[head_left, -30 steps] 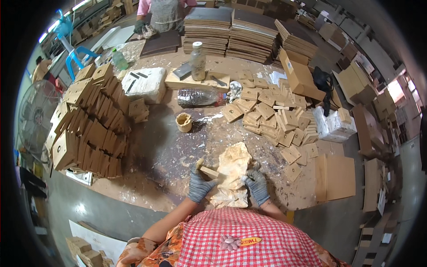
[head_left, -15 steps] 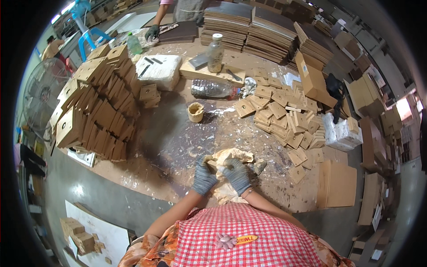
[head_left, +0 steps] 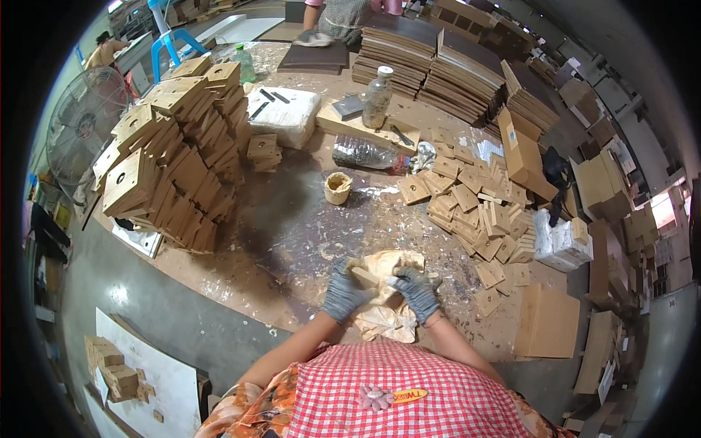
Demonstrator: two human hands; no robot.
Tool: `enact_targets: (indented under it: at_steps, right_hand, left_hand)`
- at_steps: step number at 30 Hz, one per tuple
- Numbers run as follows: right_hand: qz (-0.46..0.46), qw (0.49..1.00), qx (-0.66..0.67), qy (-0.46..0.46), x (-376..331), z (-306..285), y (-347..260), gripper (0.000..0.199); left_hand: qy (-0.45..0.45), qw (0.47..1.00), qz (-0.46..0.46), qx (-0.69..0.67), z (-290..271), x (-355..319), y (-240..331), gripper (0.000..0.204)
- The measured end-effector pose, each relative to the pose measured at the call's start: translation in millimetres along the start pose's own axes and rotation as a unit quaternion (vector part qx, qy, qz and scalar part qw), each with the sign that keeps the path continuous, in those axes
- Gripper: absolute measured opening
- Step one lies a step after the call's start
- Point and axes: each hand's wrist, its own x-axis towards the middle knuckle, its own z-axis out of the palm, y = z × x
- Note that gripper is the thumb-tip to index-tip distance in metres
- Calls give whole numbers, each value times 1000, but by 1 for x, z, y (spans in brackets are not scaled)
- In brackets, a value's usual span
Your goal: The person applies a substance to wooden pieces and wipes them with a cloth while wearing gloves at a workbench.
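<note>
At the near edge of the table, my left hand (head_left: 345, 292) in a grey glove grips a small wooden block (head_left: 365, 277), its narrow side showing. My right hand (head_left: 417, 293), gloved alike, has its fingers curled on the edge of a crumpled cream cloth (head_left: 387, 323). The cloth spreads between and below both hands. Beyond them a small tub (head_left: 337, 189) with tan paste around its rim stands on the stained table (head_left: 292, 241). A loose heap of wooden blocks (head_left: 467, 198) lies to the far right of my hands.
A tall stack of holed wooden blocks (head_left: 171, 157) stands at left. Farther back are a white wrapped bundle (head_left: 285, 120), a glass bottle (head_left: 377, 98), a plastic bottle (head_left: 365, 152) and piled boards (head_left: 401, 55). A cardboard box (head_left: 548, 321) sits at right. Another person (head_left: 342, 22) works across the table.
My hands have moved apart, the right one away from the block, which now shows more in my left hand. The person opposite has shifted a hand over the dark board. The view has turned slightly.
</note>
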Motion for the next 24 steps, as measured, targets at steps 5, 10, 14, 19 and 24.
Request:
enact_targets:
  at_steps: [5,10,14,19,24]
  right_hand:
    - [19,989,-143,-5,1,12,-15,26]
    - [19,999,13,-30,17,-34,29,22]
    - [-39,997,25,-57,-7,-3,-7,24]
    - [0,997,-32,-64,3,13,-12,24]
    - [-7,991,122,-54,19,-19,-19,24]
  left_hand:
    - [9,999,29,-10,-1,3,-7,57]
    - [32,999,10,4,7,4,10,54]
    - [7,997,-21,-71,2,1,1,57]
    - [14,997,39,-62,3,5,-6,67]
    - [12,1000,-4,-6,1,15,22,92]
